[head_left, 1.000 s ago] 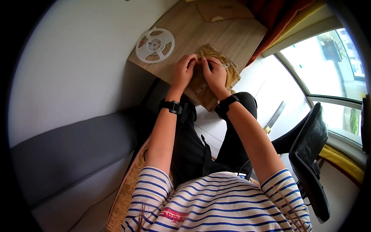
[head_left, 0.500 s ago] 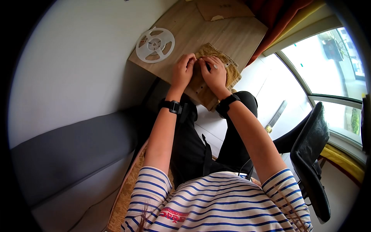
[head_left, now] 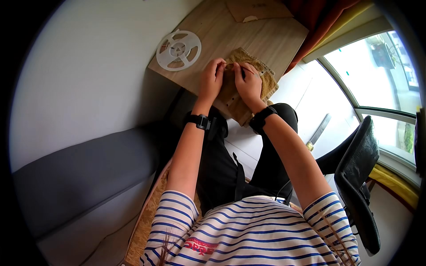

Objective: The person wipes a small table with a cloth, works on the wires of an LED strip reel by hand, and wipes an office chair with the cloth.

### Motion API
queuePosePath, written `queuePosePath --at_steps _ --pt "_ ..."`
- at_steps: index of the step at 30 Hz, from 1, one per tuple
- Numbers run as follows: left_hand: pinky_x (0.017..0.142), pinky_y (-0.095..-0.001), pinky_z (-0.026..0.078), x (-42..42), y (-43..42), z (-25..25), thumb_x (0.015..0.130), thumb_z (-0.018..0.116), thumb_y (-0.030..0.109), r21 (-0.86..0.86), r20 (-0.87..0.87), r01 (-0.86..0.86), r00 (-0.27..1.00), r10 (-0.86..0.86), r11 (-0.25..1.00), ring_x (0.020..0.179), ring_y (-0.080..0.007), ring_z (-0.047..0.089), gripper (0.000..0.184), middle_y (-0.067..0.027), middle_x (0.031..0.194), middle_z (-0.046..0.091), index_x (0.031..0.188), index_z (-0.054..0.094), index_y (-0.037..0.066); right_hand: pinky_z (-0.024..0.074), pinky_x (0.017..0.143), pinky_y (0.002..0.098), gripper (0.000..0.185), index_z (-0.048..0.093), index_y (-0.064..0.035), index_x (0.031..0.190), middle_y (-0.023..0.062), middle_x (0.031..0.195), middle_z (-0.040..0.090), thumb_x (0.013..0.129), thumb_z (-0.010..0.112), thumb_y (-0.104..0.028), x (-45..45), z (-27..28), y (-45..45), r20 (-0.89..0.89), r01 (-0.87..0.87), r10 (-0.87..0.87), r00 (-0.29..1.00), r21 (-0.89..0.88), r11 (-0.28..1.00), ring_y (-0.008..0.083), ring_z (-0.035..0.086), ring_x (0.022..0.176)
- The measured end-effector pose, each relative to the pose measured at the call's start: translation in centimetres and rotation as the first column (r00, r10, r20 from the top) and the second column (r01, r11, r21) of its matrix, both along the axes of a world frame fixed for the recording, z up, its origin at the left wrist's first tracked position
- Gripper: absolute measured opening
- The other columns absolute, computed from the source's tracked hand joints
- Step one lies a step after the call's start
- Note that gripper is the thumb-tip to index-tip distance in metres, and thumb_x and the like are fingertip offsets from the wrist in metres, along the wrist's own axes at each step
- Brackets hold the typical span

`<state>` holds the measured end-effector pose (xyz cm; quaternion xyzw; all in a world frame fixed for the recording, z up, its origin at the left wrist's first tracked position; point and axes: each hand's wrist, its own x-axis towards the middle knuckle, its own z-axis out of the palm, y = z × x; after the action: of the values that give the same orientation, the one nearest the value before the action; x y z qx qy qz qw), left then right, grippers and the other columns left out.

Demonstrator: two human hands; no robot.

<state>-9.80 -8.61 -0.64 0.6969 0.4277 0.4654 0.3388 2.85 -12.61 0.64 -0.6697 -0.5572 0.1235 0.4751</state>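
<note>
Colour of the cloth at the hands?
The cloth is golden brown; it shows in the head view.

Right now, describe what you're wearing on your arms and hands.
The left sleeve and right sleeve are short, white with blue stripes. A black strap circles each wrist; the left strap shows a buckle. The left hand and right hand wear no gloves.

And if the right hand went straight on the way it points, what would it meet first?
Probably the far part of the brown cloth, just beyond the right hand, then the wooden tabletop. Depth is unclear; it might pass above.
</note>
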Motion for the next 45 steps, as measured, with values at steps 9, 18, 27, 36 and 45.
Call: queuePosePath --at_steps 9,18,27,36,45 --pt "0.068 -0.0339 0.051 0.03 0.17 -0.35 0.094 0.056 0.008 -0.006 0.012 0.012 1.0 -0.012 1.0 0.081 -0.0283 0.066 0.011 -0.0142 0.089 0.065 0.105 0.057 0.004 0.0488 0.074 0.0395 0.017 0.065 -0.0037 0.083 0.012 0.081 0.063 0.089 0.06 -0.018 -0.14 0.28 0.02 0.021 -0.004 0.003 1.0 0.043 0.999 0.0321 0.061 0.082" --pt "0.067 -0.0349 0.05 0.01 0.13 -0.14 0.094 0.055 0.006 -0.003 0.023 0.031 0.999 -0.031 1.0 0.079 -0.0287 0.065 0.012 -0.0145 0.087 0.064 0.105 0.057 0.004 0.0494 0.075 0.0377 0.02 0.067 -0.0063 0.091 0.0103 0.09 0.066 0.093 0.057 -0.023 0.03 0.24 0.01 0.047 -0.018 0.018 0.999 0.007 1.0 0.0315 0.063 0.087" --pt "0.066 -0.0399 0.048 0.31 0.31 -0.18 0.093 0.053 0.006 -0.036 -0.043 -0.007 0.999 0.005 0.999 0.078 -0.0352 0.062 0.009 -0.0153 0.085 0.064 0.102 0.054 0.003 0.0488 0.075 0.0384 0.012 0.066 -0.0041 0.083 0.0105 0.082 0.065 0.085 0.063 -0.015 -0.16 0.49 0.19 0.078 -0.028 0.018 0.997 0.121 0.992 0.0308 0.062 0.083" --pt "0.066 -0.0418 0.047 0.32 0.42 -0.48 0.095 0.05 0.008 -0.072 -0.065 -0.006 0.998 0.001 0.997 0.078 -0.0373 0.061 0.008 -0.0161 0.085 0.062 0.101 0.052 0.003 0.0479 0.077 0.0379 0.01 0.065 -0.0049 0.08 0.0088 0.082 0.065 0.082 0.065 -0.015 -0.05 0.45 0.2 0.114 -0.078 0.061 0.992 0.147 0.986 0.0292 0.06 0.083" --pt "0.066 -0.0416 0.047 0.36 0.41 -0.74 0.093 0.049 0.005 -0.038 -0.037 -0.004 0.999 0.002 0.999 0.077 -0.0373 0.06 0.007 -0.0159 0.083 0.061 0.1 0.051 0.002 0.0468 0.084 0.0388 0.009 0.066 -0.0058 0.079 0.0074 0.086 0.066 0.081 0.064 -0.014 0.13 0.56 0.12 0.164 -0.142 0.119 0.979 0.133 0.981 0.0291 0.06 0.086"
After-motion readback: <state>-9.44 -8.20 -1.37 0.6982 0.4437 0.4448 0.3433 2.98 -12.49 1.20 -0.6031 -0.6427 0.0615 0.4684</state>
